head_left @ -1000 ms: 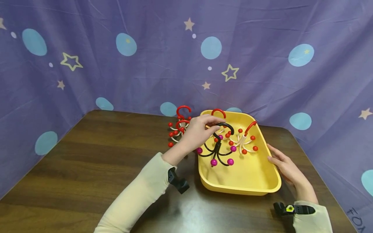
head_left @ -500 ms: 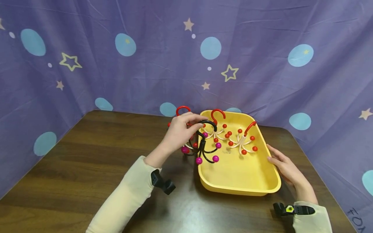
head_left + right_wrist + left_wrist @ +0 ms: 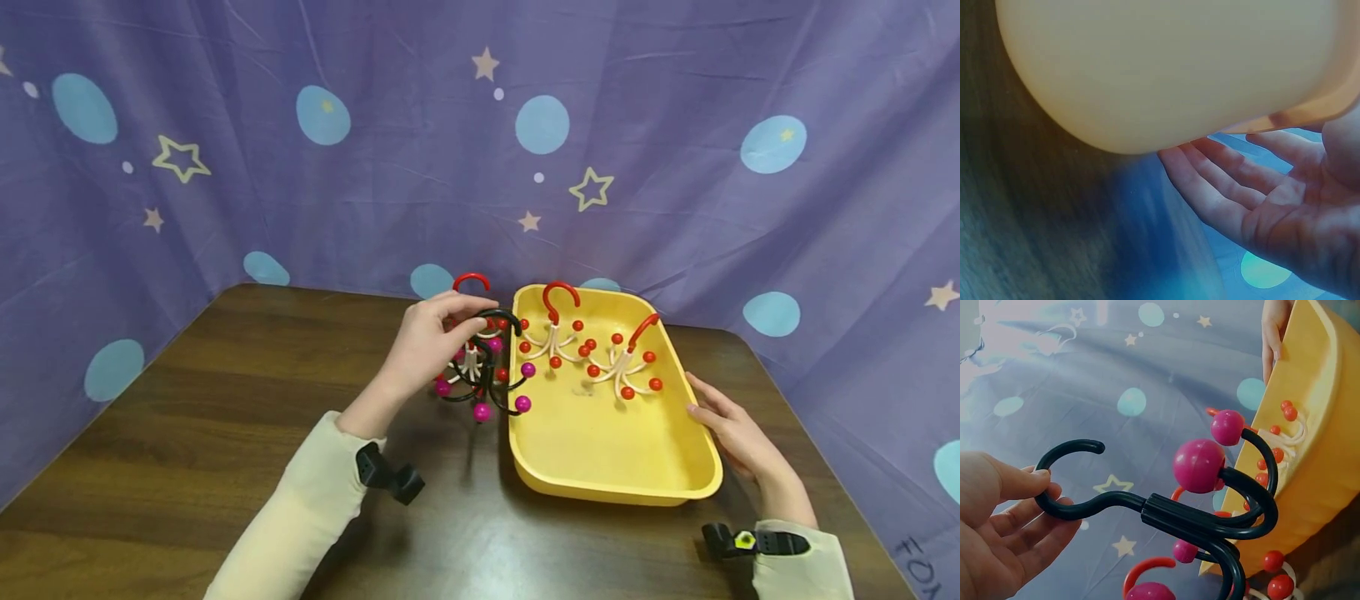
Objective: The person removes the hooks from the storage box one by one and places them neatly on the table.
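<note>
My left hand (image 3: 427,342) pinches the curved hook of a black multi-arm hanger (image 3: 1175,512) between thumb and fingers. The hanger hangs upright with magenta balls on its arm ends, beside the left wall of a yellow plastic tray (image 3: 615,450). Behind it, partly hidden, stand white hangers with red hooks (image 3: 472,277) and red balls. On the tray's right side, my right hand (image 3: 742,437) touches the wall; in the right wrist view its fingers (image 3: 1210,197) lie extended along the outside.
Inside the tray's far half sit two white hangers, one upright (image 3: 553,336) and one with its red hook leaning right (image 3: 624,363). A dark wooden table (image 3: 225,400) runs back to a purple patterned curtain (image 3: 420,167).
My left hand has carried the black hanger leftward, from over the tray to beyond its left rim. The right hand and tray look unmoved.
</note>
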### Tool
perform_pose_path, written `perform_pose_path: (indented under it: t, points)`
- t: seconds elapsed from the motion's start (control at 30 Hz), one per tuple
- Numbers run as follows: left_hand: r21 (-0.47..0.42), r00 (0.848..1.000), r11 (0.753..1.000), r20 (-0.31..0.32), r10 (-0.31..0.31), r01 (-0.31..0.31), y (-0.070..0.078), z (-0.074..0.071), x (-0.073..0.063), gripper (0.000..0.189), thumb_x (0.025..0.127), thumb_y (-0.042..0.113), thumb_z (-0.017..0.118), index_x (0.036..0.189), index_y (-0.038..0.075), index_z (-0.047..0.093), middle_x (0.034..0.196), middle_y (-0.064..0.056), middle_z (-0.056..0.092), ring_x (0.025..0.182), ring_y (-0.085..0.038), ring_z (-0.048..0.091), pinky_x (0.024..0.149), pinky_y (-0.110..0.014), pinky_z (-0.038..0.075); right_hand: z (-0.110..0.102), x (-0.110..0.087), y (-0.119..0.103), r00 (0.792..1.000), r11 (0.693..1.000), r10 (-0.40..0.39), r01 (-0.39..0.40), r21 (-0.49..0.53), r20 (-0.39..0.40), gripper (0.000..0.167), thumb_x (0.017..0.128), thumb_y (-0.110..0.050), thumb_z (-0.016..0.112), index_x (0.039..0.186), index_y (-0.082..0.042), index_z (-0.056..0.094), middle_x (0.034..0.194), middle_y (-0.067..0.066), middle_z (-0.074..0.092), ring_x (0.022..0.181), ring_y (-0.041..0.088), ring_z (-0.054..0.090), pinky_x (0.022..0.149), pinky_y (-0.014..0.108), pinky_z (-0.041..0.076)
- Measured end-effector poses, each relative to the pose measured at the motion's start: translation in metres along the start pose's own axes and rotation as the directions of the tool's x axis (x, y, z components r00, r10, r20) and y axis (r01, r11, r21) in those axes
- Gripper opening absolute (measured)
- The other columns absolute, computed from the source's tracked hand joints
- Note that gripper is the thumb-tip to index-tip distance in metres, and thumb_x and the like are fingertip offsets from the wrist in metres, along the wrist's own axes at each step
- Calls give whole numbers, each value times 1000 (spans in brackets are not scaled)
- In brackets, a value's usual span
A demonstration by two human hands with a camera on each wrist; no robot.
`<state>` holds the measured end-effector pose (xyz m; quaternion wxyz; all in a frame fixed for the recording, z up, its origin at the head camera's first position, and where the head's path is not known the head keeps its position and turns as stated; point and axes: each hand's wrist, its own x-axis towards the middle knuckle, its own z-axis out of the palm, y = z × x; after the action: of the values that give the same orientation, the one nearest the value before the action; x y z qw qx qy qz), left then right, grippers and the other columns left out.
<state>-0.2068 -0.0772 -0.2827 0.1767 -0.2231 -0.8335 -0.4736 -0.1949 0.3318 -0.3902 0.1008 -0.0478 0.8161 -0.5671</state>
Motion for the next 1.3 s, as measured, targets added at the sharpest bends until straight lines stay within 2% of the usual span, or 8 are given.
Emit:
perform_pose_path:
  t: [0.3,0.57,0.83,1.13,1.3]
  points:
    - [21,1000,1000,-19,-22,23,-11,-6,-9,20,83,16,67,103,17,70,88,3,66,70,-10,54,59,-24,44,1,-1,-1,1000,1000,6,-6,0,-10,64,97,-23,43,146,-3,7,130,37,33,88,10,61,73,32,53]
    - [23,999,999,-40,-35,35,-23,-4,-13,21,81,14,68,102,16,71,87,1,66,66,-11,54,56,-23,42,-1,-1,2,1000,1000,-12,12,8,-1,63,97,-21,42,145,-2,6,130,39,32,88,11,62,72,33,53]
    - [14,998,999,-45,-46,46,-33,-2,-17,22,82,15,67,104,15,70,87,0,66,69,-11,57,61,-23,46,-1,-2,2,1000,1000,-12,12,5,2,64,97,-23,42,146,-4,6,132,39,31,89,11,62,73,32,53]
    - [-27,993,994,-37,-110,109,-39,-6,-21,23,83,15,67,105,12,69,90,-5,68,75,-14,61,67,-26,49,-1,-1,0,1000,1000,-8,8,-9,-5,64,97,-23,43,146,-5,7,130,38,33,88,10,62,72,31,53]
    - [-12,991,991,-25,-132,132,-43,-8,-23,22,83,16,66,104,14,69,90,-4,68,74,-13,62,65,-27,49,-1,-1,0,1000,1000,-3,3,-10,-8,64,97,-23,43,146,-4,7,129,37,34,87,11,62,72,32,53]
